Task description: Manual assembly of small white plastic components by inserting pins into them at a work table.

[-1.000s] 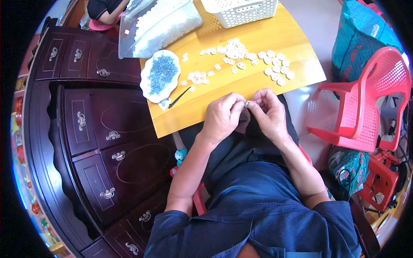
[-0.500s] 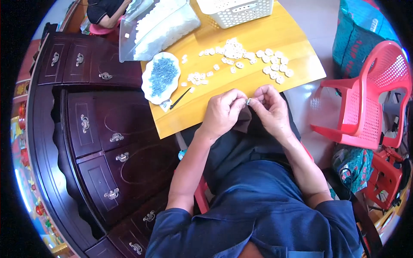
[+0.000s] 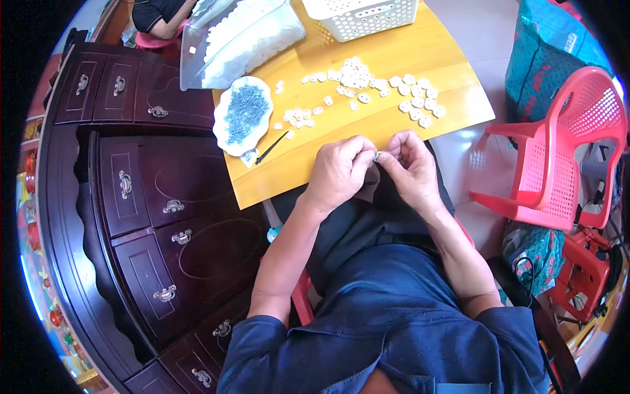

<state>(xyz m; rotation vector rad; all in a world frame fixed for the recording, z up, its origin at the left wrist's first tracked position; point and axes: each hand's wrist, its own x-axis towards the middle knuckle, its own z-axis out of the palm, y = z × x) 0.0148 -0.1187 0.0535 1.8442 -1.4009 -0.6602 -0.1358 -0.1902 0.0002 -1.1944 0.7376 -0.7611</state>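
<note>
My left hand (image 3: 340, 169) and my right hand (image 3: 412, 167) meet just past the near edge of a yellow wooden table (image 3: 394, 125), over my lap. Their fingertips pinch one small pale piece (image 3: 377, 155) between them; most of it is hidden by the fingers. Several small white parts (image 3: 357, 82) lie scattered across the table beyond my hands. A white dish of small blue-grey screws (image 3: 243, 115) sits at the table's left side, with a thin dark tool (image 3: 271, 147) beside it.
A clear plastic bag of white parts (image 3: 246, 39) and a white slotted basket (image 3: 364, 14) lie at the table's far end. A dark wooden cabinet with drawers (image 3: 144, 197) runs along my left. A red plastic chair (image 3: 558, 151) stands on my right. Another person (image 3: 157, 14) sits at top left.
Both hands stay together at the table edge, with only slight finger shifts. The view has tilted a little.
</note>
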